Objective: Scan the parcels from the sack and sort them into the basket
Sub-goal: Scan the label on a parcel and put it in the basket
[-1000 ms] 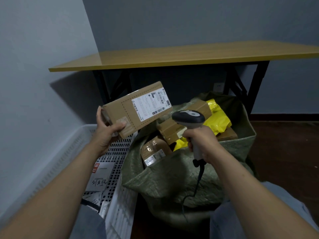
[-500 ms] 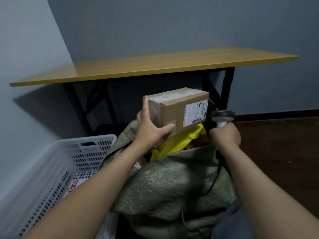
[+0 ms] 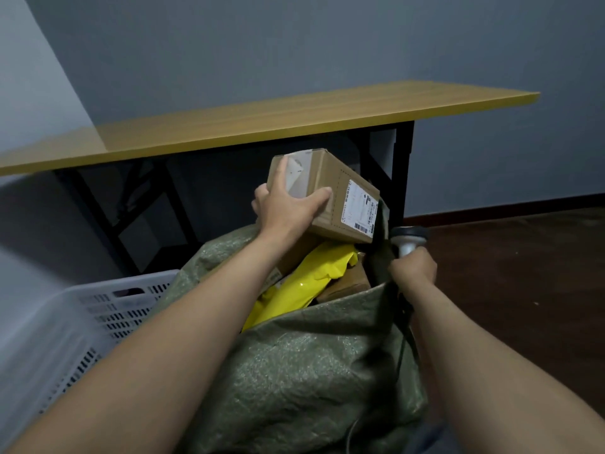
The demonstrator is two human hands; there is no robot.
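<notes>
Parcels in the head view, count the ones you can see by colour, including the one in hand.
Brown cardboard: 3 (held box, half-hidden box, corner box)
Yellow: 1 (mailer)
Total: 4 visible; the sack may hide more.

Over the sack (image 3: 311,371) mouth I have open air, with the desk (image 3: 262,126) edge jutting above and beyond it. The cardboard box (image 3: 340,194) in my left grip (image 3: 288,208) fills much of that gap, near a black desk leg (image 3: 404,172). My right grip (image 3: 414,267), holding the scanner (image 3: 407,239), crowds the sack's right rim. To the left the basket (image 3: 65,316) is open-topped.
</notes>
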